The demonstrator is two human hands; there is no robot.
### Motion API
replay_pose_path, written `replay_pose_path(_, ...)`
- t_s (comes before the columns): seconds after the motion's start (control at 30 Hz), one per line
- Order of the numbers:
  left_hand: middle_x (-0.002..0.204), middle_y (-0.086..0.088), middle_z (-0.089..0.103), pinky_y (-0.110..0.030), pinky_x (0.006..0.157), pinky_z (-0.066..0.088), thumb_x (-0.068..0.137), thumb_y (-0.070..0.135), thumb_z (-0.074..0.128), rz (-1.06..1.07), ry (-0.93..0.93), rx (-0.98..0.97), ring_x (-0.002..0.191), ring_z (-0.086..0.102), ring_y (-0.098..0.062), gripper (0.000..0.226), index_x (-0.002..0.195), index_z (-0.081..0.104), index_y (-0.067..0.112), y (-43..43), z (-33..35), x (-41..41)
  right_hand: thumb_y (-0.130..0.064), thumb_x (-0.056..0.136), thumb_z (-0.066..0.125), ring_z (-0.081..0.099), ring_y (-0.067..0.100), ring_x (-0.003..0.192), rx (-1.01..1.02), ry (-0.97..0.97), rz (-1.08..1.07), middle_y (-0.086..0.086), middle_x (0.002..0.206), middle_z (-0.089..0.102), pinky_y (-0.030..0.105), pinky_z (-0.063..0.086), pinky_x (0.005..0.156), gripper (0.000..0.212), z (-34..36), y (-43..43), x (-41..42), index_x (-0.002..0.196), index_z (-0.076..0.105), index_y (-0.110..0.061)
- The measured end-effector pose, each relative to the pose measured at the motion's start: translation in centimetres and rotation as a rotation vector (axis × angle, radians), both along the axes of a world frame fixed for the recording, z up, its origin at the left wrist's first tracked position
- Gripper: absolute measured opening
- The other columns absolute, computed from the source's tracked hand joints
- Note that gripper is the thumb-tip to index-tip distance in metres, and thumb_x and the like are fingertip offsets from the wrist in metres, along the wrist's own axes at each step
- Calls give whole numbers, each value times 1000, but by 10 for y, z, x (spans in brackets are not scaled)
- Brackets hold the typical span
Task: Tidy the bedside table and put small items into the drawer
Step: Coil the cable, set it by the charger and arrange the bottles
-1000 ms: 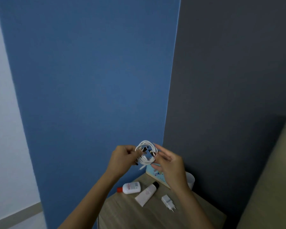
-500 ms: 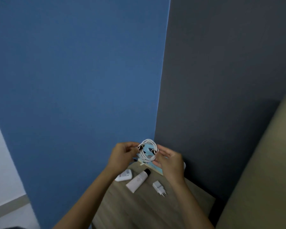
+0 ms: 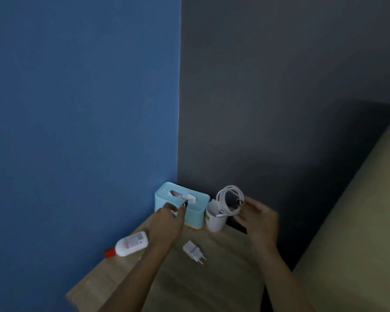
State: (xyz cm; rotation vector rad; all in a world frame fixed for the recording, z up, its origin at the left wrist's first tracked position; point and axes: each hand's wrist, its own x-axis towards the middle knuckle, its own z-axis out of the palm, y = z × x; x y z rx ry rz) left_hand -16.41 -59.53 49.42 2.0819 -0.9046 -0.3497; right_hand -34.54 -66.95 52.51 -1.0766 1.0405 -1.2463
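My right hand (image 3: 259,219) holds a coiled white cable (image 3: 229,202) above the back right of the wooden bedside table (image 3: 212,287). My left hand (image 3: 167,224) is low over the table in front of a light blue tissue box (image 3: 196,215). Its fingers are curled round a white tube whose black cap (image 3: 185,202) sticks out at the fingertips. A white lotion bottle with a red cap (image 3: 131,244) lies at the left edge. A white plug charger (image 3: 193,252) lies in the middle. No drawer is in view.
A white cup (image 3: 215,221) stands right of the tissue box, just under the cable. The table sits in a corner between a blue wall (image 3: 83,109) and a dark grey wall (image 3: 279,86). A beige surface (image 3: 358,244) borders the right side.
My left hand let go of the cable coil and dropped to the tube on the table. My right hand carried the coil to the right. The view tilted down, so the tissue box and cup show.
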Motion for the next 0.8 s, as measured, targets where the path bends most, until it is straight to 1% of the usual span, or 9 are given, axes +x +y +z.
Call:
replay_pose_path(0.1, 122, -20, 58, -34, 86, 46, 91, 48, 49, -51, 47, 232, 110, 58, -36, 58, 129, 47, 5, -27, -50, -20, 2, 91, 56, 68, 21, 84, 54, -8, -159, 6, 89, 70, 29, 58, 71, 21, -27, -25, -30, 106, 68, -6)
replay_pose_path(0.17, 127, -19, 54, -36, 93, 45, 89, 50, 51, -79, 19, 309, 115, 55, -36, 66, 136, 39, 5, -37, -76, -32, 3, 93, 53, 65, 19, 82, 70, -2, -222, 6, 87, 68, 28, 57, 71, 27, -43, -34, -47, 118, 62, 0)
replay_pose_path(0.27, 130, -13, 56, -37, 95, 46, 82, 67, 48, -85, -154, 472, 119, 54, -28, 81, 138, 35, 9, -50, -108, -41, 2, 94, 50, 63, 18, 81, 71, 26, -248, 4, 87, 67, 25, 56, 68, 24, -62, -39, -60, 114, 63, -2)
replay_pose_path(0.33, 132, -10, 54, -36, 94, 45, 82, 68, 47, -111, -188, 525, 121, 52, -25, 82, 140, 29, 12, -53, -121, -47, 3, 94, 50, 64, 18, 81, 66, 30, -251, 3, 85, 67, 24, 56, 67, 22, -68, -40, -61, 106, 65, -7)
replay_pose_path(0.5, 134, -13, 51, -38, 91, 47, 94, 39, 45, -126, -179, 505, 119, 53, -27, 55, 139, 29, 12, -56, -134, -49, 3, 94, 49, 63, 24, 90, 78, -6, -292, 8, 93, 66, 27, 56, 71, 25, -77, -48, -61, 112, 62, -9)
replay_pose_path(0.6, 138, -12, 46, -37, 95, 48, 96, 26, 45, -189, -269, 469, 121, 51, -25, 49, 139, 30, 10, -60, -132, -45, 2, 94, 50, 64, 28, 96, 83, -8, -307, 16, 104, 66, 38, 56, 81, 30, -82, -52, -61, 122, 59, -4)
replay_pose_path(0.67, 135, -11, 47, -35, 93, 48, 96, 27, 45, -233, -338, 394, 117, 53, -24, 44, 136, 34, 13, -65, -129, -43, 1, 94, 51, 65, 27, 95, 80, -13, -314, 14, 103, 67, 33, 57, 76, 30, -85, -52, -59, 123, 60, -4)
replay_pose_path(0.73, 134, -10, 46, -33, 87, 49, 95, 32, 47, -313, -345, 293, 112, 57, -25, 48, 138, 32, 15, -71, -126, -47, 1, 93, 53, 66, 24, 92, 91, 0, -317, 10, 99, 68, 26, 58, 67, 30, -93, -53, -54, 121, 61, -5)
replay_pose_path(0.8, 136, -9, 44, -33, 86, 49, 94, 38, 48, -409, -352, 209, 112, 58, -24, 56, 142, 29, 16, -79, -126, -54, 0, 93, 55, 67, 24, 93, 117, 17, -317, 11, 102, 69, 27, 57, 68, 29, -108, -52, -46, 120, 62, -5)
